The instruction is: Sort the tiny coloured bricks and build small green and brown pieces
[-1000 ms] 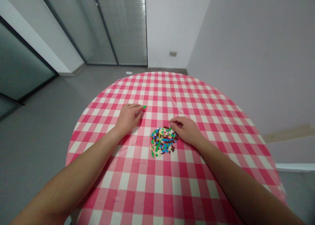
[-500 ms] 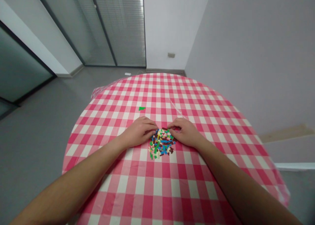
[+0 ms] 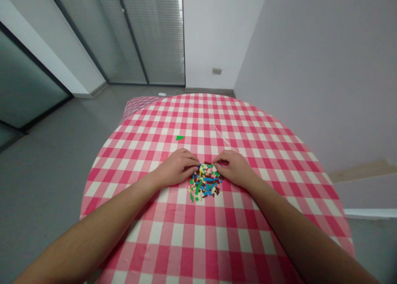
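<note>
A heap of small toy building bricks (image 3: pixel 205 185) in blue, green, brown, cream and yellow lies between my hands. At its upper left edge rests my left hand (image 3: pixel 180 167), with fingers bent and thumb tip close to the fingertips; whatever they grip is too small to make out. My right hand (image 3: pixel 233 167) mirrors it at the upper right edge, thumb and forefinger curled into a loop with their tips close together. Whether a brick sits between them cannot be seen. Beyond my left hand, apart from the heap, lies a flat green piece (image 3: pixel 180 138).
A red-and-white checked cloth (image 3: pixel 173 234) covers the round table, its loose edge (image 3: pixel 139 104) hanging at the far left. A thin clear strip (image 3: pixel 222 135) lies past my right hand. Glass partitions (image 3: pixel 149 35) stand behind, and a grey wall (image 3: pixel 325 68) rises on the right.
Both hands keep nearly the same place and pose by the heap. The view has shifted slightly, and the hanging cloth edge at the far left shows more widely.
</note>
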{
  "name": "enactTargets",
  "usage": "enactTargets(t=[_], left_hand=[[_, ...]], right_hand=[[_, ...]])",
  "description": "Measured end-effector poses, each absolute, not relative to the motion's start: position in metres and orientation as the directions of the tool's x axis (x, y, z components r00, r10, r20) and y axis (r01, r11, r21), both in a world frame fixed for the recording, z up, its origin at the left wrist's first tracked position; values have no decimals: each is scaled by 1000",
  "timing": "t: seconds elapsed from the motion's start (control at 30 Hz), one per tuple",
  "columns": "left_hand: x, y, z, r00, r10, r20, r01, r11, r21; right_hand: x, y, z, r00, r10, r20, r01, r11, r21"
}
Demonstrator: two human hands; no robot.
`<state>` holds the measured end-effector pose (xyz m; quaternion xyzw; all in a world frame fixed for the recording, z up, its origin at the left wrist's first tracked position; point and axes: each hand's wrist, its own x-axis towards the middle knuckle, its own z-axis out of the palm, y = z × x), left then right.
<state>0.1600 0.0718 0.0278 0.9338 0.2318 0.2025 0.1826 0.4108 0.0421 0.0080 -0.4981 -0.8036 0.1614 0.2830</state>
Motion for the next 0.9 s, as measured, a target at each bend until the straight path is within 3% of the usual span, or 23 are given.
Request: enactTargets(t=[0.33,0.7,0.9], left_hand=[[161,71,30,805,516,293,357,-816,454],[161,73,24,792,514,330,355,-827,436],[162,74,23,782,518,346,364,-831,421]], right_hand=[[403,40,11,-246,884,397,689,448,-569],[402,40,5,-165,893,418,712,401,-576],[401,38,8,-255,894,368,698,434,-570]])
